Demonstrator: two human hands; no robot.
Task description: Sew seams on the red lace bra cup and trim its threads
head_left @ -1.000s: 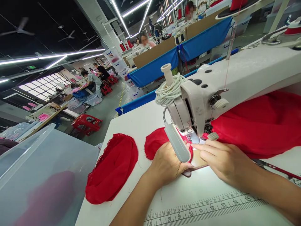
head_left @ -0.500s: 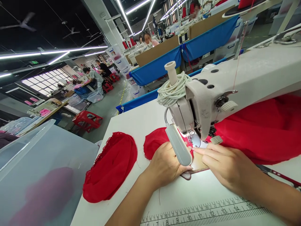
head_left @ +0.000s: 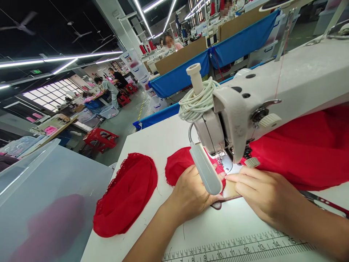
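Note:
Under the head of a white sewing machine lies a small red fabric piece. My left hand rests over it with the fabric gripped at its edge; a grey lamp hides some of the fingers. From the other side, my right hand has its fingers drawn together, the tips on the fabric's edge just in front of the metal needle plate. Another red fabric piece, folded and lace-edged, lies flat to the left. A large red cloth spreads behind my right hand.
A printed ruler scale runs along the table's front. Scissors lie by my right forearm, partly hidden. At the left stands a translucent bin with pink contents. Beyond are a red stool, blue cloth troughs and people at other tables.
The view has shifted slightly. Both hands stay at the fabric near the needle plate, and the right fingertips sit slightly lower in the picture, close to the left hand's fingers.

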